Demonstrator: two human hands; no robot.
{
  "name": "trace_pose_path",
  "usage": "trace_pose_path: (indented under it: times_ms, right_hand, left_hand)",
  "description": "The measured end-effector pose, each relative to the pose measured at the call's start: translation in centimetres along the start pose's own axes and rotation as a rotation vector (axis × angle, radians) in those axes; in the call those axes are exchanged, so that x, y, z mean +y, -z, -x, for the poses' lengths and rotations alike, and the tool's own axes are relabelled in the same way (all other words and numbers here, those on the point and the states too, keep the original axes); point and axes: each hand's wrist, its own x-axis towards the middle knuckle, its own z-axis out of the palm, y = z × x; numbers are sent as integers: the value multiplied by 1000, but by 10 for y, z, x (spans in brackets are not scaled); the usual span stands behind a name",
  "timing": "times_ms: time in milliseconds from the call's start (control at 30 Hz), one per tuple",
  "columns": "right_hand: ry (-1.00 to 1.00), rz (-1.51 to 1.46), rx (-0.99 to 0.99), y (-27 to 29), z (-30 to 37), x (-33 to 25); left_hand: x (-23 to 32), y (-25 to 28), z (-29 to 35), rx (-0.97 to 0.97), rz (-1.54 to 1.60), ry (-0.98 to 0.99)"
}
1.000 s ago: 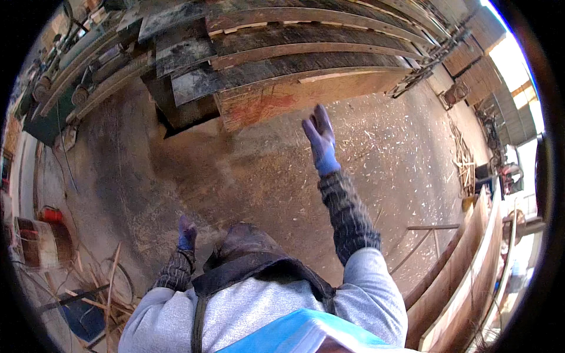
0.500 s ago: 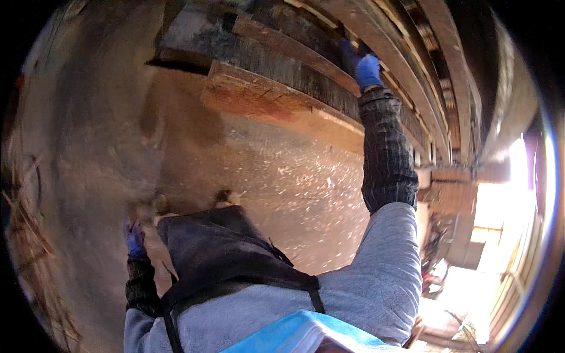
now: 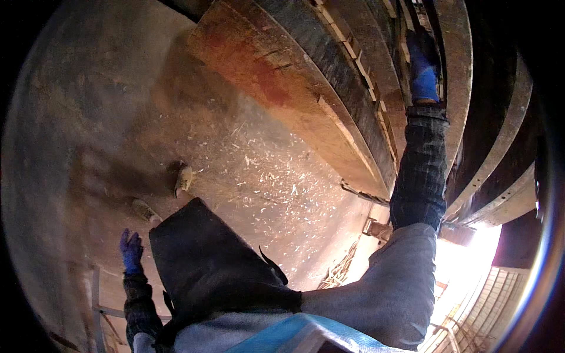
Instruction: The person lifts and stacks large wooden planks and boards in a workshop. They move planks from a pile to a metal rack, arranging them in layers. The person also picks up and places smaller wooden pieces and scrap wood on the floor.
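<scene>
My right arm stretches up to a tall wooden rack (image 3: 329,123) of long stacked boards. My right hand (image 3: 425,79), in a blue glove, reaches into a dark slot between two of its boards. Its fingers are lost in shadow, so whether they grip anything is hidden. Thin pale wooden strips (image 3: 360,62) show in a neighbouring slot. Low at my left side hangs my left hand (image 3: 132,252), also gloved in blue, fingers apart and nothing in it.
Wood shavings (image 3: 288,182) litter the concrete floor (image 3: 88,106) beside the rack. My shoes (image 3: 184,178) stand on it. A bundle of thin sticks (image 3: 340,267) lies near the rack's far end, towards bright light. A metal frame (image 3: 97,306) is at the lower left.
The view has turned and come closer to the rack. My right hand has shifted right to another slot and now reaches in. My left hand stays low at my side.
</scene>
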Motion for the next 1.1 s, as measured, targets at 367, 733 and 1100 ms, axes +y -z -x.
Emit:
trace_pose_path:
  times_ms: [367, 733, 1100]
  right_hand:
    - [-128, 135, -103, -1, -31, 62]
    - [-103, 403, -107, -13, -82, 90]
    - [476, 658, 28, -8, -65, 64]
  left_hand:
    - [31, 5, 28, 152, 59, 90]
    - [59, -38, 31, 59, -3, 74]
    - [52, -33, 31, 35, 17, 87]
